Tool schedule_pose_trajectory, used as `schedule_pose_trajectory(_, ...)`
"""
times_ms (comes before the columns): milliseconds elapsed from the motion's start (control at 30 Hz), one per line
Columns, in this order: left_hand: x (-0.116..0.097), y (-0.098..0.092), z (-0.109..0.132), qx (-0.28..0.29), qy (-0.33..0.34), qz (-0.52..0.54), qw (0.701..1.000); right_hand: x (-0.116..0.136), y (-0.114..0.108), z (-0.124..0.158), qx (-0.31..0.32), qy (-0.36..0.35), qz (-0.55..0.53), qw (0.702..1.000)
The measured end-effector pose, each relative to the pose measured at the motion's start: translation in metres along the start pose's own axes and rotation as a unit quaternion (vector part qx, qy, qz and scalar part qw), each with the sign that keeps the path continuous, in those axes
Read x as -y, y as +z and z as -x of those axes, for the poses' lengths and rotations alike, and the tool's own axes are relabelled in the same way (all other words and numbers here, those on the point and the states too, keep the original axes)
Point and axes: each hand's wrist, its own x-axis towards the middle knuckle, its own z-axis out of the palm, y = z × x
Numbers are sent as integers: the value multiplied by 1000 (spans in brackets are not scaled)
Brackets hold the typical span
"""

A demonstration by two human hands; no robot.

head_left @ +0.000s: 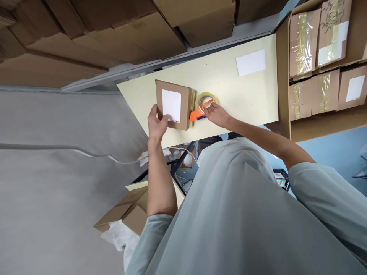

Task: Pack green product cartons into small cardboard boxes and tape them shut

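Note:
A small cardboard box (pixel 184 93) with a white label (pixel 171 105) on its upper face rests on the pale table. My left hand (pixel 156 122) grips the box's near left corner, thumb lying on the label and fingers at the left side. Against the box's right side, where yellowish tape shows, sits an orange tape dispenser (pixel 196 113) carrying a roll of clear yellowish tape (pixel 205 95). My right hand (pixel 217 114) is closed around the dispenser's handle. A dark blue strip shows along the dispenser's lower edge.
On the pale table (pixel 229 88) a white sheet (pixel 250 62) lies toward the back right. A large open carton (pixel 283 76) of taped boxes stands at the right end. Stacked cartons (pixel 137 38) line the far side. At lower left is another open carton (pixel 123 210).

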Motion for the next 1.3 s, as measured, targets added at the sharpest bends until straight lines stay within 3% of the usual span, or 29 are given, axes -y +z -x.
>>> schedule_pose_trajectory(67, -18, 23, -18, -7, 2, -41, 999, 19, 1, -2, 5, 6, -13, 1000)
schedule_pose_trajectory(167, -42, 71, -38, -62, 10, -89, 994, 48, 5, -8, -7, 21, -41, 999)
schedule_pose_trajectory(267, -57, 110, -37, -99, 26, -96, 990, 70, 10, -11, -24, 40, -65, 997)
schedule_pose_trajectory(333, -60, 123, -30, -100, 45, -99, 989, 77, 13, -9, -23, 52, -77, 995)
schedule_pose_trajectory(467, -56, 122, -19, -75, 88, -107, 988, 79, 18, 4, -11, 64, -90, 994)
schedule_pose_trajectory(667, -57, 122, -18, -107, 73, -159, 979, 65, 33, 41, -11, 47, -104, 993)
schedule_pose_trajectory(767, -55, 122, -19, -78, 80, -153, 982, 27, 42, 77, -14, 76, -101, 992)
schedule_pose_trajectory(867, -54, 122, -21, -45, 86, -139, 985, -27, 43, 118, -33, 107, -88, 990)
schedule_pose_trajectory(967, -55, 122, -21, -74, 76, -155, 982, -74, 33, 135, -40, 134, -33, 990)
schedule_pose_trajectory(1100, -57, 115, -17, -70, 86, -183, 977, -102, 14, 102, -67, 136, 13, 988)
schedule_pose_trajectory(1300, -54, 90, -5, 36, 144, -154, 977, -104, 10, 29, -122, 93, 23, 988)
